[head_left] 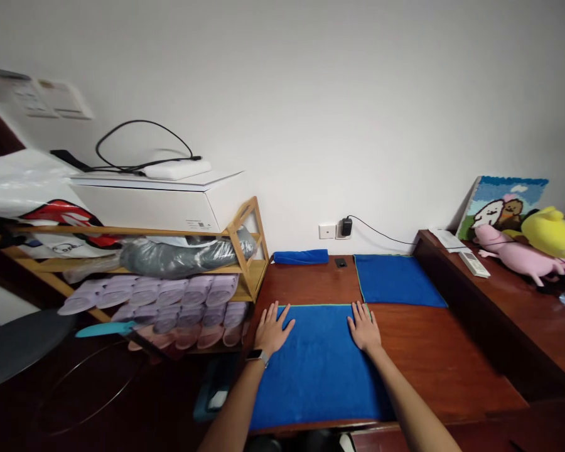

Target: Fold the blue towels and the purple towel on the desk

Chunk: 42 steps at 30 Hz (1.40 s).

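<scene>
A blue cloth (317, 370) with a pale green edge lies spread flat on the brown wooden desk (433, 351). My left hand (272, 329) rests palm down on its far left corner, fingers spread, a watch on the wrist. On the far right corner lies my right hand (365, 328), also palm down with fingers stretched out. Beyond it, another blue cloth (398, 279) is laid flat at the back right of the desk. A rolled or folded blue cloth (300, 257) sits against the wall at the back left.
A wooden shoe rack (247, 251) holding several purple slippers (169, 292) and a white box (155, 204) stands left of the desk. On the raised surface at right are a remote control (474, 264), a pink plush toy (515, 251) and a picture (503, 204). A black charger (346, 226) is plugged into the wall.
</scene>
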### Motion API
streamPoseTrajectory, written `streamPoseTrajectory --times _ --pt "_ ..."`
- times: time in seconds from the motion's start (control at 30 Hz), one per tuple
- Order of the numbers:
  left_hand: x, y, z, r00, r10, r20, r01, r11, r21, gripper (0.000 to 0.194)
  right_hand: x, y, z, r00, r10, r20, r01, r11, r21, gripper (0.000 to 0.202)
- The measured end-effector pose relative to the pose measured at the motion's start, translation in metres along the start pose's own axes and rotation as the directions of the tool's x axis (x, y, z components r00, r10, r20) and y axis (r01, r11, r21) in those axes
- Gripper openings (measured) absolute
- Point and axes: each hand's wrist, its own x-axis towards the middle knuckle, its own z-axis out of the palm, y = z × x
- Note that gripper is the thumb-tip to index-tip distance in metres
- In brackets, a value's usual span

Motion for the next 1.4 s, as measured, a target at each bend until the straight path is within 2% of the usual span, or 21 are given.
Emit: streamPoseTrajectory --times 0.07,0.13,0.2,0.27,0.33,0.37,0.43,0.6,0.7,0.8,0.93,1.03,1.1,1.17,1.27,1.4 --pt "0.001 0.014 -0.004 0.999 0.033 -0.024 -0.033 0.999 0.008 0.065 -0.002 -0.010 -0.003 1.000 0.016 -0.004 -0.016 1.000 -0.014 0.067" --pt "0.000 0.039 -0.004 0.993 0.095 -0.070 -0.094 0.996 0.009 0.061 -0.005 -0.027 -0.005 0.999 -0.022 -0.029 0.022 1.000 -0.017 0.067" --pt "-0.004 0.074 0.002 0.979 0.178 -0.105 -0.179 0.984 -0.006 0.056 -0.011 -0.050 -0.002 0.991 -0.119 -0.059 0.120 0.993 0.005 0.066" --pt "-0.010 0.105 0.012 0.967 0.237 -0.095 -0.241 0.970 -0.031 0.054 -0.017 -0.073 0.005 0.977 -0.205 -0.053 0.208 0.977 0.044 0.065" --pt "-0.016 0.120 0.020 0.971 0.233 -0.062 -0.236 0.971 -0.048 0.053 -0.022 -0.086 0.012 0.969 -0.247 -0.028 0.248 0.966 0.075 0.063" --pt "-0.019 0.118 0.022 0.976 0.211 -0.048 -0.213 0.976 -0.049 0.053 -0.024 -0.086 0.014 0.968 -0.251 -0.022 0.252 0.964 0.083 0.063" --pt "-0.023 0.097 0.022 0.989 0.147 -0.032 -0.148 0.988 -0.040 0.054 -0.025 -0.071 0.015 0.974 -0.224 -0.025 0.225 0.971 0.083 0.064" --pt "-0.033 0.008 0.010 1.000 0.011 -0.015 -0.012 1.000 -0.008 0.063 -0.020 0.009 0.006 0.999 -0.044 -0.006 0.044 0.997 0.057 0.067" --pt "-0.034 -0.014 0.004 1.000 0.020 -0.004 -0.020 1.000 0.000 0.064 -0.018 0.033 0.000 1.000 -0.024 -0.004 0.024 0.998 0.058 0.068" --pt "-0.027 -0.007 -0.005 1.000 0.016 0.009 -0.016 1.000 0.012 0.063 -0.020 0.026 -0.010 1.000 -0.007 0.027 0.006 0.999 0.044 0.067" --pt "-0.030 0.027 -0.019 0.996 0.068 -0.056 -0.069 0.998 -0.003 0.056 -0.042 -0.008 -0.022 0.999 -0.032 -0.019 0.033 0.999 0.033 0.067" --pt "-0.056 0.060 -0.015 0.984 0.131 -0.122 -0.135 0.991 -0.021 0.055 -0.071 -0.033 -0.013 0.988 -0.132 -0.083 0.138 0.987 0.081 0.068" --pt "-0.080 0.077 -0.008 0.977 0.180 -0.117 -0.185 0.982 -0.029 0.054 -0.090 -0.045 -0.002 0.982 -0.173 -0.072 0.180 0.978 0.108 0.069" --pt "-0.100 0.085 -0.002 0.974 0.208 -0.088 -0.212 0.977 -0.032 0.054 -0.102 -0.050 0.006 0.980 -0.193 -0.042 0.196 0.973 0.122 0.068" --pt "-0.113 0.076 -0.003 0.986 0.164 -0.024 -0.164 0.986 -0.026 0.058 -0.107 -0.045 0.007 0.978 -0.210 -0.015 0.210 0.969 0.128 0.068" --pt "-0.111 0.039 -0.017 0.998 0.051 0.028 -0.051 0.999 -0.002 0.063 -0.100 -0.015 -0.002 0.989 -0.150 0.015 0.148 0.984 0.095 0.068"
